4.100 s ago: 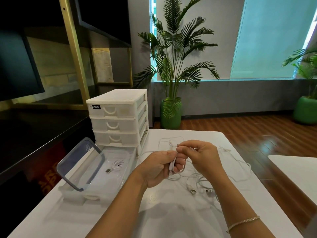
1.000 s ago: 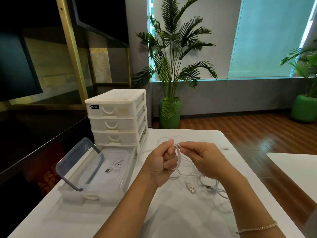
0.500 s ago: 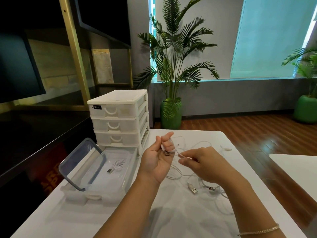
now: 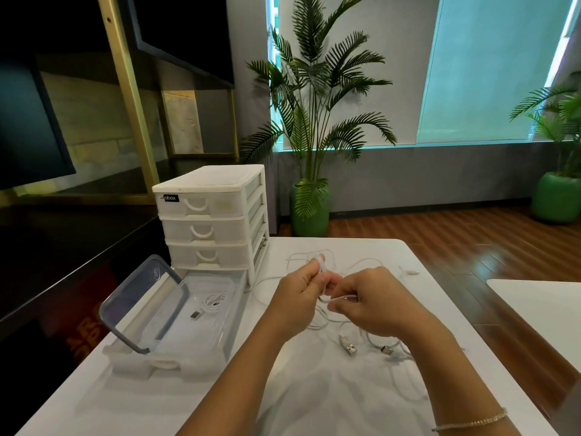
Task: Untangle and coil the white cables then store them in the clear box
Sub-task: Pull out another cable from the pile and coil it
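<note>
Closed again, the left hand [image 4: 298, 294] now pinches a loop of thin white cable [image 4: 338, 298] while the right hand [image 4: 374, 305] pinches its strand mid-tabletop. One coiled white cable [image 4: 213, 302] lies inside the clear plastic box [image 4: 232, 313] by the tabletop's left edge.

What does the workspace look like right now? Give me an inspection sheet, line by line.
Surface: white table, bare along its near edge.
Job's things: clear box open at the table's left, lid propped up; one coiled white cable already inside.
Clutter: white drawer unit behind the box, three drawers shut.
Hands: left hand closed on a white cable loop; right hand pinches the same cable beside it.
Cables: loose white cables tangled on the table under and beyond the hands, two USB plugs showing.
Surroundings: potted palm behind the table, second plant far right, wood floor.
</note>
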The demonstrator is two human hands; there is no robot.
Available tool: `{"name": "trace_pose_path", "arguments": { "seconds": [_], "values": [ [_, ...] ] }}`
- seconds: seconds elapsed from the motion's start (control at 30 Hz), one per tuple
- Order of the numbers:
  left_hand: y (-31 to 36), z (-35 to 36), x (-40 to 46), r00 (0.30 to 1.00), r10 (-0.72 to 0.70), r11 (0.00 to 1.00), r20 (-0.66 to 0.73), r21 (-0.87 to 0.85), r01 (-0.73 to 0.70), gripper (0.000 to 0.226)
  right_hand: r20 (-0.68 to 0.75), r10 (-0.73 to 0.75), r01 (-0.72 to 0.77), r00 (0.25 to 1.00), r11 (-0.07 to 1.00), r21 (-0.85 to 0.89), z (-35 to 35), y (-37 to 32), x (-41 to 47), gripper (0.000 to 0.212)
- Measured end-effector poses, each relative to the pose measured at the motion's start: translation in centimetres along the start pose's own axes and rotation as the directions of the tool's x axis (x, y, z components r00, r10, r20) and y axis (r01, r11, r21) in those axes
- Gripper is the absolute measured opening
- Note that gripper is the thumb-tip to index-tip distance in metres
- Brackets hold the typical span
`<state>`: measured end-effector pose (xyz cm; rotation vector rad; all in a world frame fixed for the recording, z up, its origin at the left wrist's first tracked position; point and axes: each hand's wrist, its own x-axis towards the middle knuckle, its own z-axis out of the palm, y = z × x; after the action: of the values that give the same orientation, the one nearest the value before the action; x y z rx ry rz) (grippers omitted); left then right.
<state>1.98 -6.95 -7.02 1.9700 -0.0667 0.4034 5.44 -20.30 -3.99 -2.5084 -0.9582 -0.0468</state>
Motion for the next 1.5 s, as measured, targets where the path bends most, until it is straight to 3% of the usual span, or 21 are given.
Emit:
{"name": "trace_pose_path", "arguments": {
  "seconds": [0.1,0.3,0.4,0.57,0.7,0.8,0.97,1.07,1.2,1.27,1.4,1.5],
  "values": [
    [0.0,0.2,-0.1,0.998,0.006,0.996,0.069,0.084,-0.012,0.026,-0.02,0.005,-0.004,1.0,0.999,0.053,-0.5,0.2,-0.2,0.017],
    [-0.5,0.3,0.1,0.979,-0.073,0.996,0.192,-0.035,0.081,0.034,-0.182,0.037,-0.006,0.983,0.985,0.171,-1.3,1.1,-0.2,0.011],
    [-0.4,0.2,-0.2,0.964,-0.088,0.969,0.253,-0.201,0.141,0.041,-0.242,0.056,0.014,0.969,0.96,0.28,-1.2,1.1,-0.1,0.011],
    [0.0,0.0,-0.3,0.941,-0.061,0.83,0.332,-0.506,0.233,0.041,-0.276,0.09,0.031,0.957,0.913,0.406,-1.3,1.0,-0.2,0.015],
    [0.1,0.1,-0.2,0.944,-0.065,0.753,0.323,-0.605,0.259,0.034,-0.312,0.098,0.043,0.945,0.908,0.416,-1.0,1.0,0.0,0.02],
    [0.3,0.3,-0.2,0.954,-0.094,0.762,0.283,-0.596,0.252,0.036,-0.337,0.081,0.05,0.938,0.931,0.363,-0.6,0.9,0.2,0.012],
    [0.6,0.3,-0.3,0.972,-0.12,0.771,0.201,-0.598,0.219,0.038,-0.335,0.083,0.04,0.939,0.939,0.342,-0.5,1.1,0.5,0.019],
    [0.5,0.1,0.0,0.969,-0.188,0.599,0.163,-0.762,0.244,0.039,-0.333,0.114,0.02,0.936,0.928,0.372,-0.6,1.2,0.5,0.022],
    [0.6,-0.3,0.2,0.955,-0.194,0.095,0.225,-0.964,0.247,0.035,-0.216,0.11,-0.026,0.97,0.934,0.357,-0.3,1.0,0.4,0.024],
    [0.4,-0.6,0.3,0.958,-0.195,-0.072,0.21,-0.977,0.199,0.035,-0.11,0.084,-0.045,0.99,0.946,0.32,-0.4,0.6,0.2,0.027],
    [-0.1,-0.6,0.6,0.954,-0.256,-0.178,0.16,-0.977,0.116,0.046,0.046,0.092,-0.097,0.995,0.988,0.118,-0.5,-0.2,0.0,0.036],
    [-0.1,-0.7,0.7,0.956,-0.258,-0.157,0.142,-0.982,0.103,0.042,0.128,0.098,-0.106,0.987,0.993,0.056,-0.2,-0.4,-0.1,0.037]
  ]
}}
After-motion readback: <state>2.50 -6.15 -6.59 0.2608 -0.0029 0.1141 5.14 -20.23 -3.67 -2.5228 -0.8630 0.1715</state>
